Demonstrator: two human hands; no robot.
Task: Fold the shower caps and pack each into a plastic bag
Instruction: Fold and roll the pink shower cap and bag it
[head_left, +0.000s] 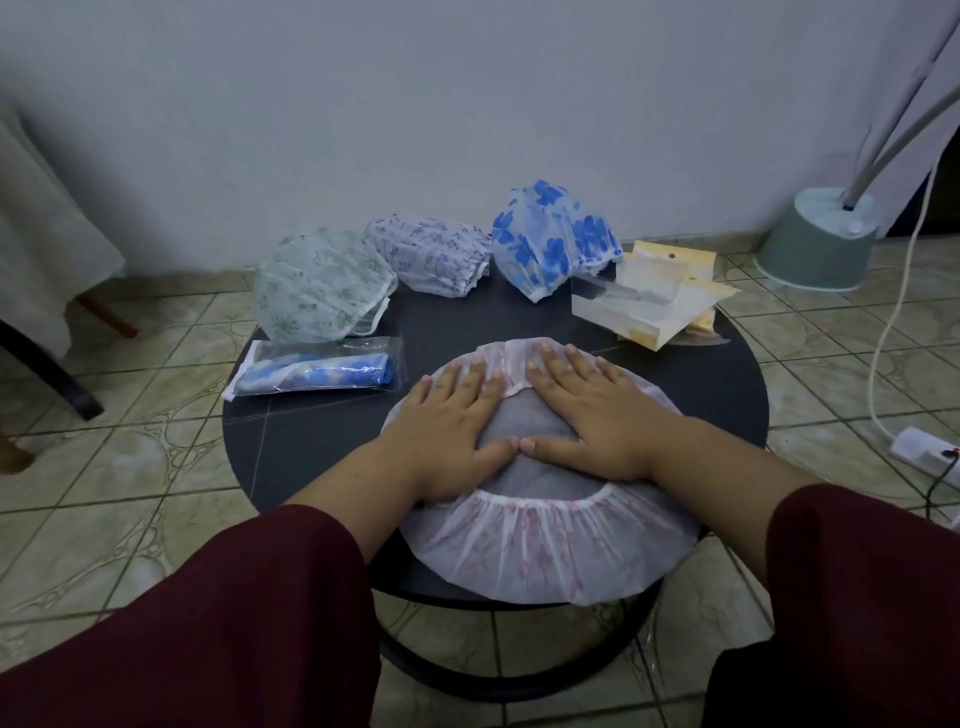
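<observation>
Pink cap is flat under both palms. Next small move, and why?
Probably fold it in half. Both hands, left hand and right hand, press the pink cap open and flat on the table, elastic opening up; it is unfolded, and the empty bags lie far right.

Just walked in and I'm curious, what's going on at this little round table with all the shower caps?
A person is flattening a pink-patterned shower cap on the dark round table, left hand and right hand pressing on it with straight fingers. One blue cap already sits folded in a plastic bag. Three more caps wait at the back: green, lilac and blue-flowered. A stack of empty bags lies at the right.
</observation>
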